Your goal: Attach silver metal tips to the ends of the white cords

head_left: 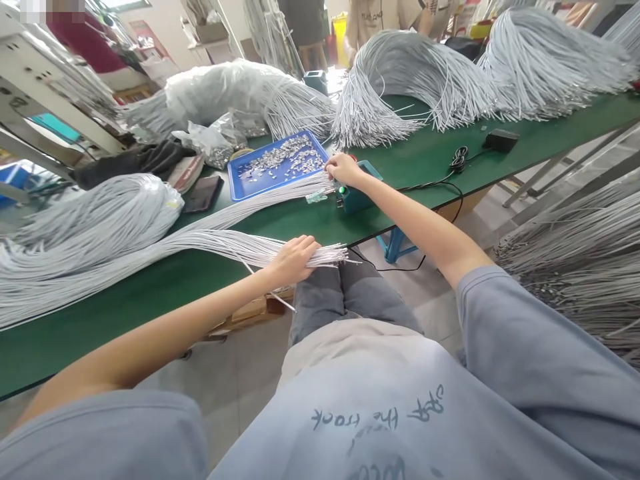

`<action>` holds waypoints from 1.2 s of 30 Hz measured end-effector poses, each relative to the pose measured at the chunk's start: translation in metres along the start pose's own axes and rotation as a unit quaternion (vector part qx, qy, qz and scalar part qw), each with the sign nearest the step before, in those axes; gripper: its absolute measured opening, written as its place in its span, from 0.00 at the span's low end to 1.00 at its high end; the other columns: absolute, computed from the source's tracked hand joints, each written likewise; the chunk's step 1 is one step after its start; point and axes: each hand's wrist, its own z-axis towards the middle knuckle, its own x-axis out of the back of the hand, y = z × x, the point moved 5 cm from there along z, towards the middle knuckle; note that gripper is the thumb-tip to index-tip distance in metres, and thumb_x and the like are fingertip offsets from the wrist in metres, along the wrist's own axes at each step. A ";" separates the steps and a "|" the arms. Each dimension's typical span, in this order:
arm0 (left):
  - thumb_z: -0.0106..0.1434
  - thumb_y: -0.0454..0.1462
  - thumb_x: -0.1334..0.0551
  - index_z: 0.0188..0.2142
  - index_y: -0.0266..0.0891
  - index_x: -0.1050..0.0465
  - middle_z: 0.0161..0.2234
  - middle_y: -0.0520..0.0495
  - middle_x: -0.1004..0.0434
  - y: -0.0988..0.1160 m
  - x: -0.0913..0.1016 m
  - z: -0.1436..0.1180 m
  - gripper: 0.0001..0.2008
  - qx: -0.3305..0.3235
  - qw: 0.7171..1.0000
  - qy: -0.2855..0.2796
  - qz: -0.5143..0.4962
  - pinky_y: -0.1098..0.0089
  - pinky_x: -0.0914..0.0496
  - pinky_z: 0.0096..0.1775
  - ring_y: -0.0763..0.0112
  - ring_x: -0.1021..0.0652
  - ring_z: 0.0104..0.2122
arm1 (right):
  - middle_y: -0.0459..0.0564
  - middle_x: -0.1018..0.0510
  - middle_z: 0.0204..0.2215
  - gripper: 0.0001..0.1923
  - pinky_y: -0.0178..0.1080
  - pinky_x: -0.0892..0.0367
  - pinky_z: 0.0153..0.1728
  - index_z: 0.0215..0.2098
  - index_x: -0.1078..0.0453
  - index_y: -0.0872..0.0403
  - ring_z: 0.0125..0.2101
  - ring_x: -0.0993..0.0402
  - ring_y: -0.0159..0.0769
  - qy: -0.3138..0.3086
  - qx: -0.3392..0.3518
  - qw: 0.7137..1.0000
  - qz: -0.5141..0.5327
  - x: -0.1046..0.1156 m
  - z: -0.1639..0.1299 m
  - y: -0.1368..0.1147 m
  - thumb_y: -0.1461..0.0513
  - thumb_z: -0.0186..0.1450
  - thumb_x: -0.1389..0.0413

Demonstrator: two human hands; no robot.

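Observation:
My left hand point(295, 259) is closed over a bundle of grey cables point(235, 245) near its cut ends, at the table's front edge. One or two cables hang loose below that hand. My right hand point(345, 168) has its fingers pinched together at the ends of a second cable bundle point(280, 191), beside a small green box point(361, 190) with a lit green button. What the right fingertips pinch is too small to make out. Behind the second bundle lies a blue tray point(237, 193) with many small metal parts point(285, 159) in it.
Large coils of grey cable point(415, 73) stand along the back of the green table point(215, 267), and another coil point(125, 207) lies at the left. A power adapter point(501, 141) and its black cord point(459, 159) lie right of the box. Other people are in the background.

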 end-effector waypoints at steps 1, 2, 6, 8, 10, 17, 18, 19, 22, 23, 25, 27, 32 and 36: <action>0.57 0.31 0.43 0.43 0.32 0.28 0.40 0.35 0.26 0.002 -0.001 0.000 0.14 0.002 1.000 0.001 -0.005 0.56 0.31 0.43 0.53 0.27 0.41 | 0.53 0.17 0.35 0.14 0.35 0.32 0.46 0.37 0.24 0.60 0.41 0.22 0.36 0.001 -0.002 1.000 0.002 0.000 0.000 0.000 0.69 0.65 0.52; 0.57 0.31 0.43 0.43 0.31 0.28 0.40 0.34 0.27 0.004 -0.001 0.001 0.14 0.005 1.000 0.002 -0.008 0.56 0.31 0.43 0.53 0.27 0.41 | 0.53 0.17 0.35 0.14 0.36 0.32 0.46 0.36 0.23 0.59 0.42 0.22 0.37 0.002 -0.004 1.000 0.003 0.000 -0.001 0.000 0.69 0.65 0.52; 0.61 0.36 0.40 0.43 0.29 0.27 0.41 0.34 0.26 0.016 -0.008 0.004 0.13 0.022 0.999 0.015 -0.031 0.58 0.31 0.45 0.53 0.26 0.43 | 0.53 0.17 0.31 0.12 0.38 0.31 0.44 0.32 0.23 0.60 0.40 0.21 0.40 0.007 -0.009 1.000 -0.002 -0.001 -0.005 -0.003 0.69 0.63 0.49; 0.61 0.47 0.36 0.47 0.31 0.27 0.43 0.36 0.25 0.020 -0.008 0.005 0.22 0.013 0.998 0.020 -0.052 0.60 0.31 0.46 0.55 0.25 0.44 | 0.55 0.17 0.31 0.12 0.39 0.31 0.41 0.33 0.22 0.61 0.37 0.21 0.41 0.006 -0.005 1.000 -0.006 -0.002 -0.008 -0.006 0.71 0.61 0.49; 0.57 0.53 0.34 0.57 0.34 0.31 0.50 0.37 0.26 0.020 -0.003 0.004 0.34 -0.032 0.994 0.033 -0.102 0.61 0.32 0.52 0.57 0.26 0.50 | 0.55 0.17 0.30 0.12 0.39 0.31 0.39 0.34 0.22 0.61 0.34 0.22 0.39 0.004 0.006 1.000 -0.009 -0.002 -0.010 -0.008 0.71 0.60 0.48; 0.69 0.38 0.43 0.50 0.36 0.24 0.48 0.40 0.24 -0.093 0.032 -0.029 0.14 0.187 0.975 0.121 -0.014 0.61 0.32 0.54 0.62 0.25 0.50 | 0.53 0.17 0.27 0.10 0.42 0.29 0.37 0.31 0.22 0.57 0.30 0.22 0.41 0.007 0.037 0.999 -0.026 -0.007 -0.009 0.000 0.67 0.57 0.46; 0.69 0.35 0.45 0.50 0.33 0.25 0.48 0.37 0.24 -0.113 0.034 -0.034 0.15 0.218 0.969 0.115 0.000 0.59 0.31 0.53 0.60 0.25 0.50 | 0.54 0.17 0.28 0.10 0.43 0.29 0.38 0.31 0.22 0.57 0.31 0.22 0.42 0.018 0.040 0.999 -0.032 -0.007 -0.009 0.001 0.67 0.57 0.46; 0.68 0.32 0.45 0.49 0.32 0.25 0.48 0.36 0.24 -0.131 0.034 -0.037 0.14 0.238 0.966 0.101 0.012 0.59 0.30 0.51 0.59 0.25 0.50 | 0.55 0.17 0.31 0.10 0.45 0.29 0.39 0.31 0.22 0.57 0.32 0.22 0.43 0.031 0.044 0.998 -0.038 -0.007 -0.008 0.001 0.66 0.57 0.46; 0.64 0.25 0.44 0.41 0.28 0.23 0.44 0.33 0.23 -0.163 0.029 -0.039 0.11 0.253 0.966 0.039 0.047 0.61 0.28 0.47 0.57 0.23 0.48 | 0.59 0.17 0.38 0.14 0.48 0.29 0.44 0.36 0.22 0.58 0.38 0.21 0.47 0.082 0.069 0.993 -0.052 -0.004 -0.011 -0.001 0.65 0.60 0.50; 0.62 0.22 0.46 0.39 0.27 0.23 0.43 0.32 0.23 -0.168 0.027 -0.038 0.13 0.250 0.966 0.019 0.058 0.62 0.28 0.46 0.57 0.23 0.47 | 0.60 0.18 0.39 0.15 0.48 0.29 0.45 0.37 0.22 0.58 0.39 0.22 0.47 0.093 0.080 0.991 -0.055 -0.003 -0.013 -0.002 0.65 0.61 0.51; 0.57 0.18 0.48 0.38 0.26 0.24 0.41 0.31 0.23 -0.172 0.026 -0.033 0.17 0.242 0.967 -0.013 0.079 0.63 0.28 0.45 0.57 0.22 0.45 | 0.60 0.18 0.37 0.15 0.48 0.29 0.44 0.37 0.22 0.58 0.40 0.22 0.47 0.103 0.121 0.985 -0.071 -0.003 -0.019 -0.007 0.64 0.61 0.51; 0.55 0.16 0.49 0.39 0.25 0.24 0.39 0.30 0.23 -0.172 0.026 -0.027 0.19 0.236 0.966 -0.035 0.096 0.64 0.28 0.43 0.57 0.21 0.43 | 0.59 0.18 0.35 0.14 0.47 0.28 0.42 0.36 0.23 0.57 0.39 0.22 0.46 0.098 0.172 0.976 -0.094 -0.004 -0.026 -0.014 0.64 0.62 0.51; 0.54 0.16 0.48 0.39 0.24 0.24 0.37 0.28 0.23 -0.172 0.025 -0.020 0.19 0.242 0.961 -0.058 0.119 0.63 0.28 0.39 0.55 0.20 0.40 | 0.61 0.19 0.40 0.14 0.52 0.32 0.50 0.39 0.24 0.56 0.46 0.25 0.51 0.073 0.214 0.961 -0.162 -0.009 -0.038 -0.023 0.62 0.64 0.51; 0.54 0.18 0.49 0.39 0.23 0.24 0.36 0.26 0.24 -0.174 0.025 -0.017 0.18 0.269 0.953 -0.045 0.133 0.62 0.30 0.37 0.52 0.20 0.40 | 0.66 0.20 0.43 0.19 0.48 0.36 0.47 0.41 0.25 0.61 0.46 0.26 0.52 0.006 0.099 0.957 -0.271 -0.004 -0.027 -0.007 0.61 0.68 0.57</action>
